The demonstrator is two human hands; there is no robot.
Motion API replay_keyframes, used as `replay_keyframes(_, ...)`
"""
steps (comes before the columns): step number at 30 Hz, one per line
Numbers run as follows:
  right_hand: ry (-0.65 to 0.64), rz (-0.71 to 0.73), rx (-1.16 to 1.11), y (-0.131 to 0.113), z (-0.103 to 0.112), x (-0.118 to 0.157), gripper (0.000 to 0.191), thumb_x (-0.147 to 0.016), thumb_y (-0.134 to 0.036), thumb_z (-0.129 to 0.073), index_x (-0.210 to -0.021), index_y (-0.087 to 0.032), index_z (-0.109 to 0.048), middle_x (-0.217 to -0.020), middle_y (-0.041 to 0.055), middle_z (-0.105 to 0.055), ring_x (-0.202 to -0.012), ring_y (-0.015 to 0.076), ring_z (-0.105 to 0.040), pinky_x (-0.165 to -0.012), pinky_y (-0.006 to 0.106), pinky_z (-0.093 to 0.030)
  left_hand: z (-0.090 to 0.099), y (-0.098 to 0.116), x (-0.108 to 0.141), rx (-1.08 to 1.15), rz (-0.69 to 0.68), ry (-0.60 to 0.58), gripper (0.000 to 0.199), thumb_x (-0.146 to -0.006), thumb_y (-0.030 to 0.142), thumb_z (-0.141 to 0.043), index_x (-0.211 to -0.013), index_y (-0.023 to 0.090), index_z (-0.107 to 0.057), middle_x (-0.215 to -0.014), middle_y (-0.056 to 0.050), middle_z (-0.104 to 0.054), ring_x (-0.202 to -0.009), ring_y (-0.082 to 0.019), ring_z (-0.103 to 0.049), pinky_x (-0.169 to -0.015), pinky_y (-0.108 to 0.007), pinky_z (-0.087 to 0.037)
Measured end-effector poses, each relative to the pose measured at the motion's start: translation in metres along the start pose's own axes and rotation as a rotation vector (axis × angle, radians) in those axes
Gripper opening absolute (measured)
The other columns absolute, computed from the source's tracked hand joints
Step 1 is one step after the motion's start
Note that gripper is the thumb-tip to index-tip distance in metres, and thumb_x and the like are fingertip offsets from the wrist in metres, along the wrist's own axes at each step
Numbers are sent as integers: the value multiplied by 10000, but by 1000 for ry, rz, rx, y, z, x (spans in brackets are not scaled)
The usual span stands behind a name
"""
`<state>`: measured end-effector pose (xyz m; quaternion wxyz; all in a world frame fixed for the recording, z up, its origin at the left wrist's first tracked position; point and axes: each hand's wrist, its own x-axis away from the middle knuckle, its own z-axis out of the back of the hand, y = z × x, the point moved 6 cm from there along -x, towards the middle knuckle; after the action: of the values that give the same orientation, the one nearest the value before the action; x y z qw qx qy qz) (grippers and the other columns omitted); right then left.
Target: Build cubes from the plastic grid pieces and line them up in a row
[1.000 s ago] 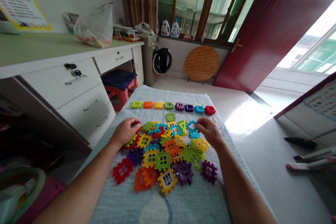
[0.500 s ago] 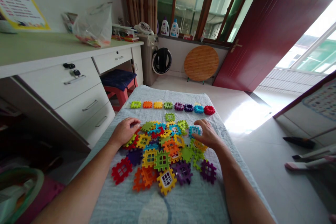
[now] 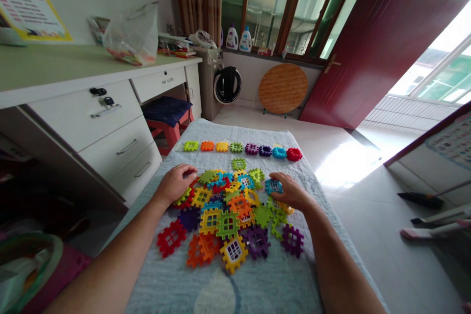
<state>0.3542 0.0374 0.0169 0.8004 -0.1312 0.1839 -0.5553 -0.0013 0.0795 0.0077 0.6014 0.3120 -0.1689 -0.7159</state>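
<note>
A heap of coloured plastic window-shaped blocks [image 3: 228, 223] lies on the cloth-covered table. My left hand [image 3: 177, 182] rests at the heap's left edge, fingers curled; whether anything is in them is hidden. At the right edge my right hand [image 3: 290, 190] has its fingers and thumb around a blue block [image 3: 273, 186], which lies flat on the cloth. Beyond the heap sits a single green block [image 3: 239, 163]. Farther back runs a row of blocks, from a light green one [image 3: 191, 146] at left to a red one [image 3: 294, 154] at right.
The table's cloth [image 3: 235, 133] reaches past the row. Left are a white desk [image 3: 110, 71] and a red stool [image 3: 170, 135] with a dark top. A bin [image 3: 55, 260] stands at lower left. A round wooden board [image 3: 282, 88] leans by the far wall.
The fingers of my right hand have moved slightly left and down around the blue block. My left hand has not visibly moved.
</note>
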Motion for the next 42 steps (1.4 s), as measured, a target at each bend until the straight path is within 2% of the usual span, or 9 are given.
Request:
replay_keyframes(5, 37, -46, 49, 5, -3, -5, 515, -673, -239, -638, -1179, -187, -559, -1082, 90, -621, -1014, 246, -560, -919, 386, -415, 0, 0, 0, 2, -3, 9, 288, -728, 412, -511, -834, 192, -663, -906, -61, -692, -863, -225, -639, -852, -327, -487)
replay_keyframes(10, -10, -23, 57, 2, -5, -5, 546, -669, -206, -622, -1207, -179, -532, -1099, 96, -598, -1020, 240, -539, -918, 366, -403, 1, -1, 0, -7, -14, 15, 283, -724, 415, -513, -829, 200, -663, -904, -56, -695, -858, -227, -640, -843, -328, -489)
replay_keyframes(18, -32, -146, 94, 10, 0, -2, 565, -660, -258, -638, -1206, -178, -517, -1014, 80, -541, -928, 224, -537, -842, 337, -416, 0, -2, 0, -5, -16, 11, 269, -724, 407, -512, -828, 206, -658, -908, -52, -695, -860, -223, -638, -845, -318, -487)
replay_keyframes(26, -40, -151, 112, 11, 0, 0, 488, -667, -283, -645, -1134, -168, -570, -1040, 94, -543, -976, 242, -504, -880, 354, -402, 0, -3, 0, -13, -12, 16, 280, -728, 420, -515, -836, 206, -658, -926, -54, -700, -874, -226, -641, -860, -317, -486)
replay_keyframes(31, -45, -168, 131, 8, 0, 0, 532, -656, -279, -642, -1166, -151, -562, -1068, 110, -550, -987, 260, -499, -883, 366, -398, -1, -2, 0, -18, -19, 8, 267, -738, 411, -513, -841, 207, -652, -936, -57, -697, -898, -224, -633, -890, -325, -476)
replay_keyframes(35, 28, -169, 110, 7, 3, -1, 581, -631, -222, -616, -1202, -160, -531, -1056, 107, -558, -980, 263, -513, -885, 376, -405, -1, -1, 0, -16, -20, 4, 261, -738, 408, -515, -840, 209, -651, -933, -60, -695, -898, -226, -631, -887, -331, -480)
replay_keyframes(39, 206, -168, 68, 10, 11, -4, 601, -660, -247, -597, -1247, -198, -479, -1081, 90, -555, -1015, 260, -510, -907, 392, -408, -1, -2, 0, -14, -19, 1, 264, -737, 406, -516, -840, 207, -655, -941, -63, -698, -900, -230, -633, -882, -335, -482)
replay_keyframes(42, 217, -162, 53, 15, 10, -5, 587, -680, -277, -602, -1246, -181, -481, -1079, 94, -572, -1024, 258, -516, -923, 392, -405, -2, -3, 0, -16, -26, 4, 276, -738, 407, -515, -850, 200, -661, -944, -65, -696, -900, -233, -636, -880, -338, -482)
